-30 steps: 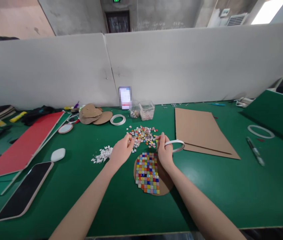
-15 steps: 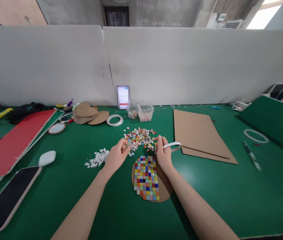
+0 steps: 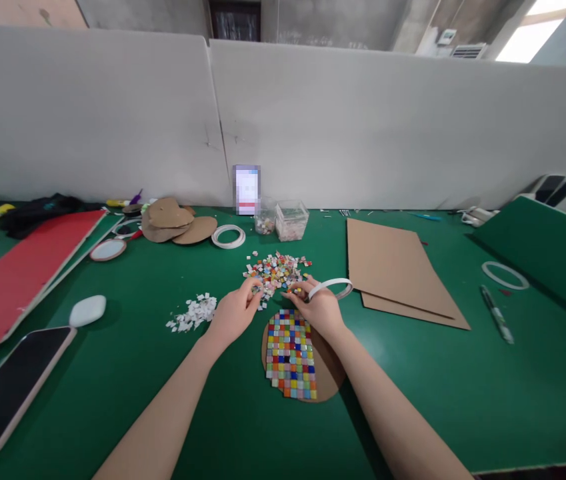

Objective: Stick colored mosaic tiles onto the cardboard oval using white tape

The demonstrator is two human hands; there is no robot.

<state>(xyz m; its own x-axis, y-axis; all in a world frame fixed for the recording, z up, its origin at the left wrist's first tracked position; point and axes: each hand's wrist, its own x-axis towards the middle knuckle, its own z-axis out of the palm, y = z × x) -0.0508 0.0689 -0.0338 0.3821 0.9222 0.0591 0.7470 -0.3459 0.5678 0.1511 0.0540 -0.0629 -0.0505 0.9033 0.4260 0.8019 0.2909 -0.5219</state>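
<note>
A cardboard disc (image 3: 330, 373) lies in front of me, its left part covered by a grid of colourful mosaic tiles (image 3: 290, 357). Beyond it spreads a loose pile of small tiles (image 3: 277, 268). My left hand (image 3: 237, 312) is closed in a pinch at the pile's near left side; whatever its fingertips hold is too small to name. A thin white tape ring (image 3: 337, 283) is tucked in my right hand (image 3: 323, 310), whose thumb and fingers reach down to the pile's near right edge. White paper scraps (image 3: 193, 313) lie left of my left hand.
Cardboard sheets (image 3: 393, 260) lie to the right, with a pen (image 3: 497, 313) beyond. At the back stand a phone (image 3: 247, 190) and a clear box (image 3: 291, 221). Cardboard discs (image 3: 195, 231) and a white tape roll (image 3: 228, 237) sit back left; a dark tablet (image 3: 13, 393) lies front left.
My right hand has turned and come left and down, its fingers now at the pile's edge. The tape ring has moved left with it. My left hand stays pinched near the same spot.
</note>
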